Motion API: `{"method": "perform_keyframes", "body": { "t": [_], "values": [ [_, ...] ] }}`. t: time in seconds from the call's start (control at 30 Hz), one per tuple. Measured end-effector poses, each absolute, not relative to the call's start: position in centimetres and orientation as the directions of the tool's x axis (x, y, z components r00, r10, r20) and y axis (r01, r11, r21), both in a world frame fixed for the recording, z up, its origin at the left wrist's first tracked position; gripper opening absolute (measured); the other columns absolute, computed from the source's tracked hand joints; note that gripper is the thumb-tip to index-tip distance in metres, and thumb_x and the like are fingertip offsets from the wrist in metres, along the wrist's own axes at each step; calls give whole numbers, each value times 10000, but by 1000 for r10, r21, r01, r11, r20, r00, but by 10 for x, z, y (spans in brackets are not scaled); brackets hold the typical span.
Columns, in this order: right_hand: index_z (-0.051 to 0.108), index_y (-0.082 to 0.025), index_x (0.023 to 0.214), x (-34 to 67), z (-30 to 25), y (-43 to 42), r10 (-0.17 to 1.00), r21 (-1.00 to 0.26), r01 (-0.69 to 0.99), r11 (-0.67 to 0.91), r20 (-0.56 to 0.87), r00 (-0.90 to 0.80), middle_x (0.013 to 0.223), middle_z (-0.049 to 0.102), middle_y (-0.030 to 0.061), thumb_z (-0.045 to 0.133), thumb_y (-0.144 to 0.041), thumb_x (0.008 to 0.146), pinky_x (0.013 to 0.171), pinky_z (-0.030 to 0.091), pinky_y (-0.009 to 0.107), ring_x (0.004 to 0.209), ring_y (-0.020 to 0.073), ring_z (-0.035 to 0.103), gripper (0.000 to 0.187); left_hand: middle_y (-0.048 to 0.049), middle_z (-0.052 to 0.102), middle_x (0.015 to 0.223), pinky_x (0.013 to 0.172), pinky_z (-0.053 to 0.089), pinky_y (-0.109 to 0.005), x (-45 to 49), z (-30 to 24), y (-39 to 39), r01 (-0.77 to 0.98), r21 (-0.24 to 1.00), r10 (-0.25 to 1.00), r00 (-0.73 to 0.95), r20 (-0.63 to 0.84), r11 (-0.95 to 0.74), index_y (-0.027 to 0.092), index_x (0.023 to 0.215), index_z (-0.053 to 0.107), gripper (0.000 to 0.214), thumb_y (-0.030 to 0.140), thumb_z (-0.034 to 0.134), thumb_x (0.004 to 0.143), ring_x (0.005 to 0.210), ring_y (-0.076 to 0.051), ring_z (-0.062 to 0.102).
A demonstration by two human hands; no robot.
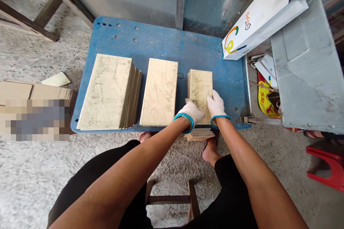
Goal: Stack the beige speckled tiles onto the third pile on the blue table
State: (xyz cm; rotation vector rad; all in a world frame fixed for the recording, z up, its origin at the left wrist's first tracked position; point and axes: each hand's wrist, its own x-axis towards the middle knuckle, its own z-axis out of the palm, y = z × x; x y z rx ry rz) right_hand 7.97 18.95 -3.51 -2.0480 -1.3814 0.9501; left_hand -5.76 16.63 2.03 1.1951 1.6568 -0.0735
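Here, both gloved hands grip tile stack.

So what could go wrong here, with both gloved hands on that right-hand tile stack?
1. The small stack under the left hand and right hand overhangs the near edge of the blue platform; it could tip off toward the bare foot below.
2. The tall stack at the left is fanned sideways and may slide if the platform is jolted.

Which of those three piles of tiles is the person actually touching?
The rightmost, narrowest stack. Both gloved hands, left hand and right hand, rest on it.
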Motion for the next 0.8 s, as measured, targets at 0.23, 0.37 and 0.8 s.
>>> {"method": "perform_keyframes", "body": {
  "t": [0.23, 0.37, 0.8],
  "values": [
    [582, -124, 1235, 87, -41, 185, 878, -739, 484, -469, -332, 344, 1305, 583, 140, 526, -359, 805, 1089, 333, 422, 1215, 275, 520, 493, -244, 597, 1246, 823, 500, -278, -63, 18, 168, 766, 475, 662, 86, -744, 434, -12, 1426, 231, 911, 369, 655, 716, 1145, -279, 606],
    [553, -119, 1283, 101, -43, 143, 863, -760, 470, -449, -234, 447, 1335, 567, 146, 486, -444, 849, 1097, 346, 399, 1249, 247, 507, 546, -236, 612, 1216, 822, 497, -265, -66, 23, 169, 780, 467, 661, 94, -744, 416, 10, 1326, 397, 742, 376, 657, 735, 1126, -273, 614],
    [629, -186, 1170, 115, -71, 3, 854, -651, 555, -518, -360, 375, 1219, 652, 93, 468, -383, 814, 1023, 428, 367, 1148, 252, 579, 437, -217, 628, 1155, 763, 509, -282, -72, 29, 156, 810, 449, 659, 106, -744, 377, 46, 1213, 480, 586, 335, 655, 733, 1034, -276, 642]
  ]
}}
